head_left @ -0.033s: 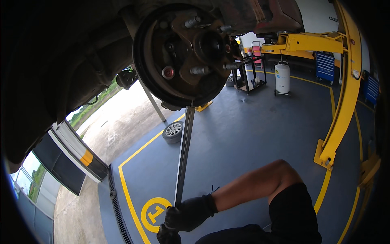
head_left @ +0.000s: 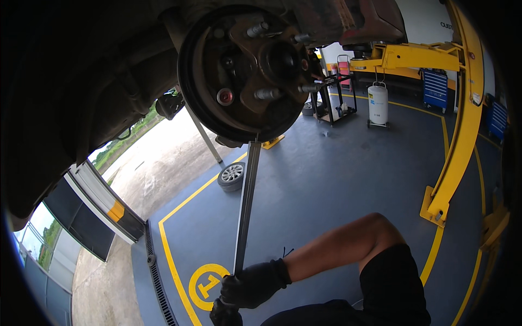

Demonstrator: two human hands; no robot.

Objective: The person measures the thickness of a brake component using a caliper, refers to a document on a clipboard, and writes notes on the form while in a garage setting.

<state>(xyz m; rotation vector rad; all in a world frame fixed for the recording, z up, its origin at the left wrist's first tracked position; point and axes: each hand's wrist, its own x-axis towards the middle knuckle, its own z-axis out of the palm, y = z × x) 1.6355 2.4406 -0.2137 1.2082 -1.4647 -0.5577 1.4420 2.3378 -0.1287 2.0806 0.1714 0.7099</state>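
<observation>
Above me a rusty wheel hub with a brake drum or backing plate [head_left: 198, 103] and several bare wheel studs [head_left: 267, 94] hangs under a raised car. A long, straight, grooved grey metal bar [head_left: 247, 206] slants up to it, its narrow tip against the lower rim. My right hand [head_left: 251, 285], in a black glove, is closed around the bar's lower part. Just beneath it, my left hand [head_left: 224, 313], also gloved in black, is curled in line with the bar and cut off by the picture's lower edge. The bar's lower end is hidden by the hands.
A yellow lift post [head_left: 462, 146] with its arm [head_left: 416, 56] stands at the right. A wheel [head_left: 232, 175] lies on the grey floor. Farther back are a black cart [head_left: 333, 103], a white tank [head_left: 378, 105] and a blue tool cabinet [head_left: 435, 89]. A drain grate [head_left: 157, 282] runs at left.
</observation>
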